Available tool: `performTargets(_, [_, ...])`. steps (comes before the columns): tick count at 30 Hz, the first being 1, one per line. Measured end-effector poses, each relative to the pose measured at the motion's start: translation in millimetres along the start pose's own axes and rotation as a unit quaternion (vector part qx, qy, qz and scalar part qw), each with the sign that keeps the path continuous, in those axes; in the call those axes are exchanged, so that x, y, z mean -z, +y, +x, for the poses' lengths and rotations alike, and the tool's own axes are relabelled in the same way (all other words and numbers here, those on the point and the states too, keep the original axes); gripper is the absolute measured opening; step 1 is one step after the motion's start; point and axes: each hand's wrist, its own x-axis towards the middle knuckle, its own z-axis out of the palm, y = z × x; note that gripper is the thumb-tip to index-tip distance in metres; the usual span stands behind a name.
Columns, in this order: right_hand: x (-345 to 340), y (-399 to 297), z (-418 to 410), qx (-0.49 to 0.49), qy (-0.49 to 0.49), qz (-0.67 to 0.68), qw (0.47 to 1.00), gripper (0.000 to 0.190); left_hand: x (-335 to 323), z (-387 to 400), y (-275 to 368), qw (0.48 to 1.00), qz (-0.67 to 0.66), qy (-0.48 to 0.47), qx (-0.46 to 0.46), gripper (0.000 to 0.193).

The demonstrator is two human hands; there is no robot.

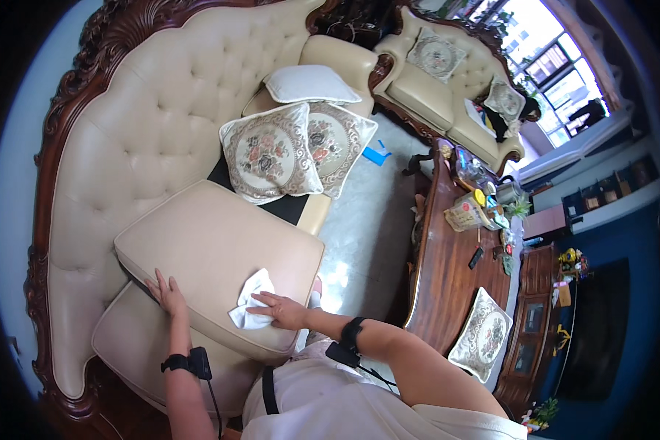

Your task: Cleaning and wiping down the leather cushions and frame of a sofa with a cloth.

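Observation:
A loose beige leather seat cushion (214, 242) lies tilted across the sofa in front of me, overlapping another seat cushion (137, 341). My right hand (281, 312) presses a crumpled white cloth (253, 300) onto its top near the front edge, with the fingers spread over the cloth. At the cushion's near left edge rests my left hand (168, 294), its fingers apart and no separate object in it. Beyond the cushion, a black strip of the sofa base (286, 209) shows beside two floral throw pillows (267, 154).
A white pillow (311, 83) sits by the sofa's armrest (338, 55). To the right stands a wooden coffee table (445, 275) bearing jars, a black remote (476, 257) and another floral pillow (483, 335). A blue object (377, 155) lies on the grey floor (357, 220).

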Motion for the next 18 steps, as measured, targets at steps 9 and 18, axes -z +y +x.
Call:
performTargets(9, [45.2,21.6,-20.5,-0.179,0.142,0.393,0.891,0.052,56.7,-4.8,47.5,0.943,-0.260,-0.203,0.045,0.048])
performTargets(18, [90.0,-60.8,54.2,-0.188,-0.002,0.747,0.638,0.046,127.1,-57.3,112.7,0.788,-0.498,-0.351,0.090,0.058])
